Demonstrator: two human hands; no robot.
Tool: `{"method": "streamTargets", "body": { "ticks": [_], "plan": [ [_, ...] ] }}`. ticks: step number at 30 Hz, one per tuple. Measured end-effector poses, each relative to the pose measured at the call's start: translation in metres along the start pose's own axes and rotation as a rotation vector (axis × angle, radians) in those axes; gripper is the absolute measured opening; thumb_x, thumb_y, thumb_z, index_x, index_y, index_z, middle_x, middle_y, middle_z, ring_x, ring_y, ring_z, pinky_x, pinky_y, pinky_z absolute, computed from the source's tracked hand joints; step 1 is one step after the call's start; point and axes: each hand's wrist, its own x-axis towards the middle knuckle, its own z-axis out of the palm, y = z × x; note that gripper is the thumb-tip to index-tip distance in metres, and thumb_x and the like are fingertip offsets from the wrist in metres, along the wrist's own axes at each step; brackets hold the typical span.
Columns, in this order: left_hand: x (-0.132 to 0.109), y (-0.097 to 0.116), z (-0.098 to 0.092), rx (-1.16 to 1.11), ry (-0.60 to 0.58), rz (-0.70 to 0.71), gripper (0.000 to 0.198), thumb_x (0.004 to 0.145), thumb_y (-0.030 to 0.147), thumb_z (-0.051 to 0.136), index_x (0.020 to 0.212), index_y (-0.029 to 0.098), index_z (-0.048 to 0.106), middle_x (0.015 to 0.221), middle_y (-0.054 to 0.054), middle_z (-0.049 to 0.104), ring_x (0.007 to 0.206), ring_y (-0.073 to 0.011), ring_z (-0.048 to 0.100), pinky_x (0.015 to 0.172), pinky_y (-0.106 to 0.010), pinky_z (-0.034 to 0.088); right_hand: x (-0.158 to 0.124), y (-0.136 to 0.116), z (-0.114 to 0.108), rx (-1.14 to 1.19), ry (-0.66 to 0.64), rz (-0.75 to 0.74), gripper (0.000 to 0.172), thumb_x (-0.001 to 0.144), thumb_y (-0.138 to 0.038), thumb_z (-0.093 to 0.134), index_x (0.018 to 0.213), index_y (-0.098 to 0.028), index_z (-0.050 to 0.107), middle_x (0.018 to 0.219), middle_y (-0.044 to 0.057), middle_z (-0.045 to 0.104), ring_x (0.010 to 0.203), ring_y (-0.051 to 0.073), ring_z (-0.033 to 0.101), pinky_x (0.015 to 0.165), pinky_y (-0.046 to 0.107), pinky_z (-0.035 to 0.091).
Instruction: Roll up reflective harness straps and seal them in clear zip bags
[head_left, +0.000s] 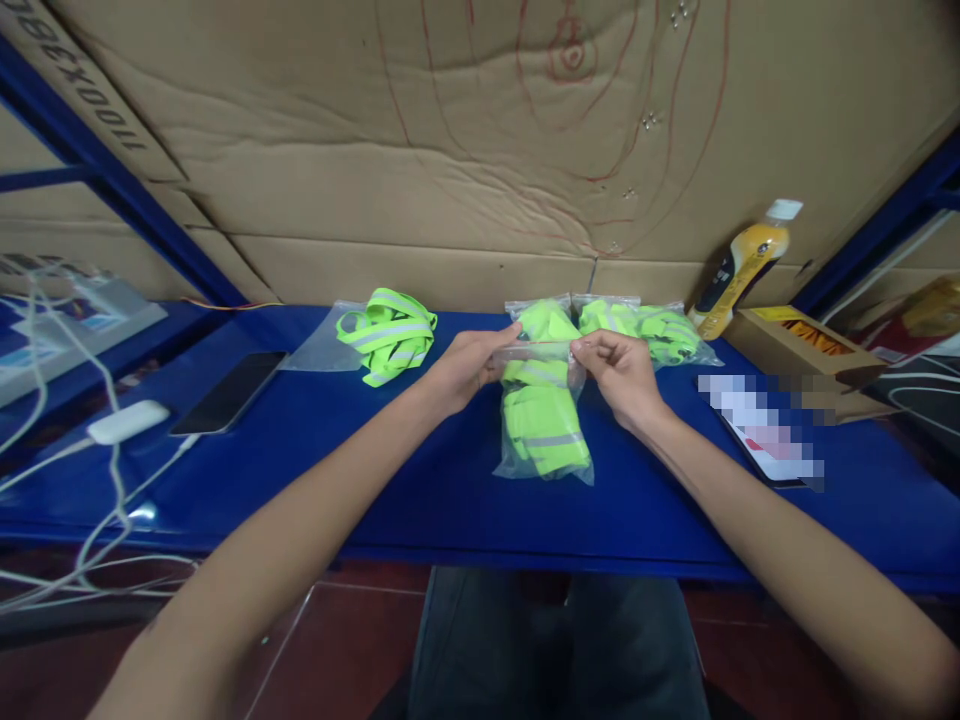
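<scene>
Between my two hands is a clear zip bag point(544, 430) with folded neon-yellow reflective straps inside, its top edge toward the back. My left hand point(469, 370) pinches the upper left corner of this bag. At the upper right corner, the fingers of my right hand point(619, 370) are closed on the same edge. Behind it lie several more filled bags point(664, 335) of the same straps. To the left, a loose bundle of neon-yellow reflective strap point(394, 335) rests partly on a flat clear bag point(319, 340).
A dark phone point(231, 393) lies left on the blue shelf point(450, 510), near white cables and a white adapter point(129, 422). On the right are a yellow drink bottle point(742, 270), an open cardboard box point(810, 350) and a partly blurred phone-like object point(761, 430). Cardboard point(300, 130) stands behind.
</scene>
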Motion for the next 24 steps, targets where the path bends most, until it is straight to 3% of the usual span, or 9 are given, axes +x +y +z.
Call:
{"method": "streamTargets", "body": {
  "ticks": [2, 6, 12, 16, 20, 22, 24],
  "plan": [
    [-0.001, -0.001, -0.001, -0.013, -0.030, -0.017, 0.042, 0.070, 0.043, 0.097, 0.091, 0.010, 0.081, 0.090, -0.012, 0.078, 0.078, -0.0185, 0.072, 0.074, -0.030, 0.059, 0.001, -0.002, -0.002, -0.006, 0.037, -0.049, 0.050, 0.064, -0.064, 0.095, 0.069, -0.021, 0.070, 0.060, 0.000, 0.069, 0.051, 0.012, 0.059, 0.052, 0.025, 0.048],
    [-0.004, -0.002, 0.001, 0.005, 0.077, 0.076, 0.031, 0.069, 0.036, 0.095, 0.082, 0.012, 0.080, 0.082, -0.008, 0.076, 0.071, -0.0161, 0.068, 0.066, -0.027, 0.057, 0.001, -0.005, -0.005, 0.046, 0.015, 0.029, 0.048, 0.064, -0.063, 0.096, 0.073, -0.021, 0.075, 0.065, 0.001, 0.073, 0.056, 0.013, 0.063, 0.058, 0.027, 0.055],
    [-0.003, -0.003, 0.002, 0.008, 0.037, 0.089, 0.044, 0.076, 0.057, 0.090, 0.084, 0.014, 0.080, 0.079, -0.008, 0.075, 0.069, -0.0172, 0.068, 0.061, -0.027, 0.056, 0.000, -0.006, -0.004, 0.062, 0.015, 0.055, 0.047, 0.060, -0.061, 0.097, 0.070, -0.021, 0.075, 0.061, 0.001, 0.072, 0.055, 0.014, 0.064, 0.060, 0.029, 0.058],
    [0.001, 0.000, -0.005, -0.002, 0.067, 0.099, 0.043, 0.078, 0.057, 0.090, 0.083, 0.015, 0.079, 0.083, -0.009, 0.076, 0.068, -0.0172, 0.067, 0.059, -0.027, 0.056, -0.002, -0.008, 0.001, 0.104, 0.029, 0.095, 0.048, 0.059, -0.062, 0.098, 0.072, -0.021, 0.077, 0.067, 0.002, 0.075, 0.058, 0.015, 0.067, 0.060, 0.031, 0.061],
    [-0.006, 0.006, -0.004, -0.032, -0.153, 0.023, 0.056, 0.075, 0.064, 0.092, 0.104, 0.018, 0.080, 0.107, -0.013, 0.079, 0.081, -0.0212, 0.074, 0.070, -0.033, 0.061, 0.002, -0.008, -0.005, 0.151, 0.103, 0.034, 0.045, 0.063, -0.061, 0.097, 0.080, -0.023, 0.078, 0.078, 0.002, 0.078, 0.067, 0.017, 0.072, 0.070, 0.033, 0.065],
    [-0.012, 0.006, 0.002, 0.014, -0.282, -0.027, 0.066, 0.068, 0.059, 0.098, 0.118, 0.020, 0.078, 0.116, -0.014, 0.078, 0.092, -0.0243, 0.076, 0.076, -0.033, 0.061, 0.006, -0.008, -0.010, 0.166, 0.169, 0.015, 0.047, 0.063, -0.062, 0.097, 0.083, -0.024, 0.077, 0.084, 0.002, 0.080, 0.073, 0.019, 0.074, 0.071, 0.032, 0.065],
    [-0.014, 0.003, 0.006, 0.083, -0.318, -0.042, 0.073, 0.063, 0.049, 0.103, 0.125, 0.020, 0.076, 0.118, -0.015, 0.078, 0.097, -0.0250, 0.076, 0.077, -0.032, 0.060, 0.010, -0.008, -0.015, 0.180, 0.207, 0.028, 0.051, 0.061, -0.062, 0.098, 0.087, -0.025, 0.075, 0.090, 0.002, 0.081, 0.077, 0.019, 0.076, 0.070, 0.030, 0.064]
  ]
}}
